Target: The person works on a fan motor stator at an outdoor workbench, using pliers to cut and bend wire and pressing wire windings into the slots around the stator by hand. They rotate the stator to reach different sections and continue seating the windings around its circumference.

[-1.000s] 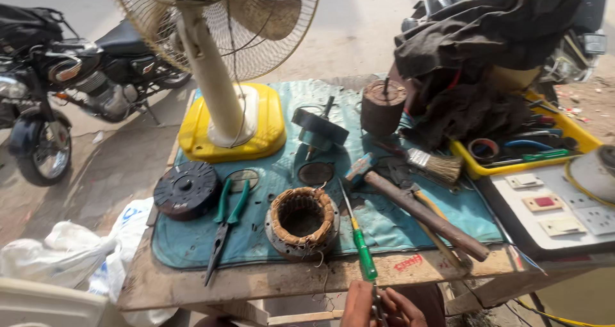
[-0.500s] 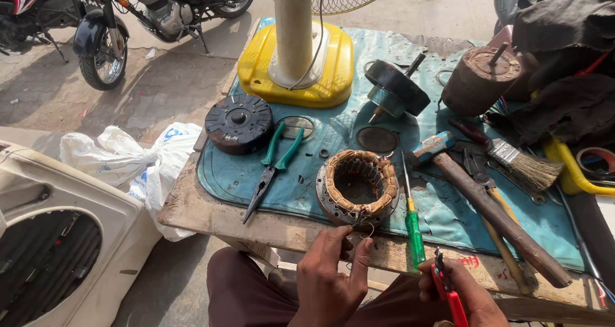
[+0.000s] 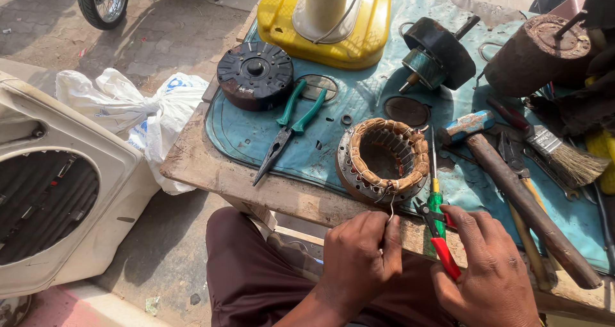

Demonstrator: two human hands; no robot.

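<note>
While left fingers [image 3: 384, 228] pinch a stator wire [image 3: 391, 208], right fingers [image 3: 458, 221] grip red-handled cutters [image 3: 442, 247].

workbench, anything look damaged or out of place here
The fan motor cylinder at the far right looks rusty, and the hammer head has chipped blue paint. The stator ring hangs slightly over the blue mat's near edge.

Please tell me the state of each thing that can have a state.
stator: lying flat, windings exposed
long-nose pliers: shut, lying flat
left hand: pinching a wire from the stator
right hand: gripping red-handled cutters
hammer: lying flat
</note>
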